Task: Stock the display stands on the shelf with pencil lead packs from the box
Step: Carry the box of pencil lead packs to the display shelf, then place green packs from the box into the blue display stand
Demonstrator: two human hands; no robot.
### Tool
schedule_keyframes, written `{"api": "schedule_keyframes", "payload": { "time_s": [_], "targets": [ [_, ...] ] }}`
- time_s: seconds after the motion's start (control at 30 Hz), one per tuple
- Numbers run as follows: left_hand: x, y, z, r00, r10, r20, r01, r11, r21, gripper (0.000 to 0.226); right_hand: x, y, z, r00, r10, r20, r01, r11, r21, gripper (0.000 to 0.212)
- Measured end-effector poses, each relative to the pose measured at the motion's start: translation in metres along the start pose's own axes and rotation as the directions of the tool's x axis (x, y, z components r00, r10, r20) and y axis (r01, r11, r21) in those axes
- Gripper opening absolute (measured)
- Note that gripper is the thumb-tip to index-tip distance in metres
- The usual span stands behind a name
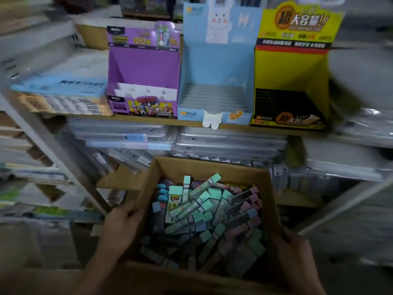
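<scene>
Left hand (123, 222) and right hand (295, 248) gripped the box (212, 169) at nine and three o'clock; display stands (214, 67) stood at twelve.

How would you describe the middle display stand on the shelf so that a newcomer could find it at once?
Look at the shelf above the cardboard box of lead packs, where three display stands sit in a row. Take the middle stand, between the purple stand and the yellow stand. It alone is pale blue, with a white rabbit on its back panel.
</scene>
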State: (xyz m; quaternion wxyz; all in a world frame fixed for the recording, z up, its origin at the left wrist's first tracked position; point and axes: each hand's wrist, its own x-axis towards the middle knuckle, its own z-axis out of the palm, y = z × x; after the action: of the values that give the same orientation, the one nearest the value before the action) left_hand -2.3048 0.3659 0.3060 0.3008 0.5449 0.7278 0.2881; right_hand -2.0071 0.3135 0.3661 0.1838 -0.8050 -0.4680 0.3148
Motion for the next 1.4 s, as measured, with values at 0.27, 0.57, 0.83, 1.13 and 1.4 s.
{"api": "schedule_keyframes", "payload": {
  "time_s": [0.27, 0.57, 0.83, 1.13, 1.4],
  "targets": [
    [0.011, 0.012, 0.006, 1.0, -0.005, -0.006, 0.006, 0.996, 0.091, 0.007, 0.054, 0.082, -0.016, 0.98, 0.198, -0.037, -0.181, 0.947, 0.264, 0.006],
    [0.015, 0.027, 0.011, 1.0, -0.011, 0.014, 0.008, 0.982, 0.189, 0.021, 0.07, 0.097, -0.008, 0.99, 0.119, -0.081, -0.102, 0.976, 0.191, 0.019],
    [0.018, 0.022, 0.009, 0.97, 0.237, -0.047, -0.207, 0.917, 0.34, 0.036, 0.056, 0.066, -0.012, 0.937, 0.023, -0.348, 0.003, 0.997, 0.074, 0.041],
    [0.041, 0.042, 0.046, 0.878, 0.368, 0.307, -0.38, 0.925, -0.02, 0.031, 0.053, -0.02, 0.032, 0.964, -0.264, -0.018, 0.264, 0.965, -0.007, 0.024],
    [0.048, 0.029, 0.088, 0.866, 0.256, 0.43, -0.308, 0.95, 0.054, 0.055, 0.086, -0.014, 0.081, 0.93, -0.339, 0.138, 0.363, 0.905, -0.222, 0.071]
  ]
}}
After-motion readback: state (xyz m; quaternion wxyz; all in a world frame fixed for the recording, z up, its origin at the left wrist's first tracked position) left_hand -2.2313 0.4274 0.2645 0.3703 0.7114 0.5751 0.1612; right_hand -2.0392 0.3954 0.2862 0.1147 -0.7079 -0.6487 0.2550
